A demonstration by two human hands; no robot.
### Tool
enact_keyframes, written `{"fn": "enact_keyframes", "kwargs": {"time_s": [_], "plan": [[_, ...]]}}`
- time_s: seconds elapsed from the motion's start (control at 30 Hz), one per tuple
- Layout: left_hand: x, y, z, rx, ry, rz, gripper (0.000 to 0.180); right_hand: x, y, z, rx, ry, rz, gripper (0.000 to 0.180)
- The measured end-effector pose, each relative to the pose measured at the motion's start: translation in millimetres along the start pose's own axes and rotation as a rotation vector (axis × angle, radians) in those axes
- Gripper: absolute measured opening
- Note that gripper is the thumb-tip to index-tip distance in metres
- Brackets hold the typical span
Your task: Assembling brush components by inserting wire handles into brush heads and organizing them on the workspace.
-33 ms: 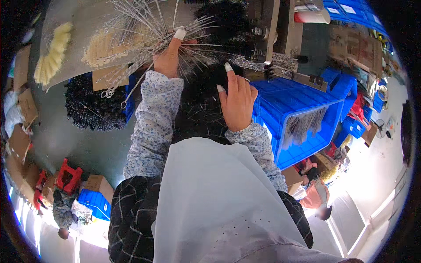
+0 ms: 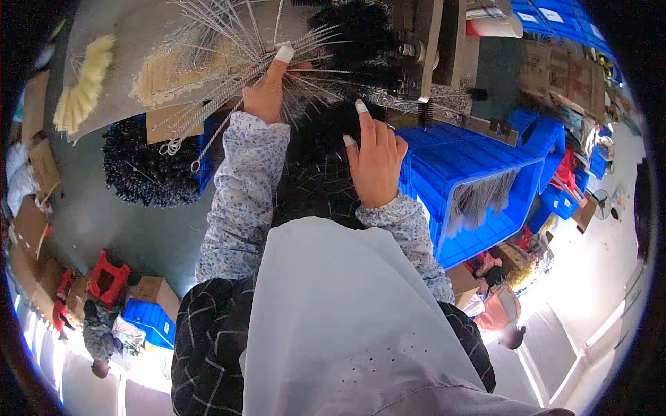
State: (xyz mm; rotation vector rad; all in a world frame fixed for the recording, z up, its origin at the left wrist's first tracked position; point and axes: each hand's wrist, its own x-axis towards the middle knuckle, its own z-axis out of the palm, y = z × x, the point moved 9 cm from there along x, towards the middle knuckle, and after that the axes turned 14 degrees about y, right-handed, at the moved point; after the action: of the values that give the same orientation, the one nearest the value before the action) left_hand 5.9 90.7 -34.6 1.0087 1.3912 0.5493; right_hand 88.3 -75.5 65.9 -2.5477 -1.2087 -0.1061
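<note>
My left hand is closed round a bundle of twisted-wire brush stems, some with looped ends. The stems fan out on both sides of the fist, and white tape wraps the thumb. Dark bristles lie just beyond, at the table's far side. My right hand rests by a black bristle mass over my lap. Its taped index finger is stretched and apart from the taped thumb, while the other fingers curl. Nothing shows between thumb and index finger; the space under the palm is hidden.
Pale yellow bristle bundles lie on the table at left. Below is a container full of black brushes. A blue crate holding wire pieces stands at right. A machine part sits near the far edge. Two people work behind.
</note>
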Motion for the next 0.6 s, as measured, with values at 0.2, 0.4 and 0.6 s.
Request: {"fn": "enact_keyframes", "kwargs": {"time_s": [0.2, 0.4, 0.6], "plan": [[-2, -1, 10, -0.203, -0.020, -0.070, 0.039, 0, 2, 1, 0.029, -0.041, -0.028, 0.059], [-5, 15, 8, -0.437, 0.008, 0.025, 0.034, 2, 1, -1, 0.046, -0.058, -0.066, 0.061], [-11, 1, 12, -0.521, 0.004, -0.134, 0.037, 4, 0, -7, -0.026, -0.026, -0.099, 0.061]]}}
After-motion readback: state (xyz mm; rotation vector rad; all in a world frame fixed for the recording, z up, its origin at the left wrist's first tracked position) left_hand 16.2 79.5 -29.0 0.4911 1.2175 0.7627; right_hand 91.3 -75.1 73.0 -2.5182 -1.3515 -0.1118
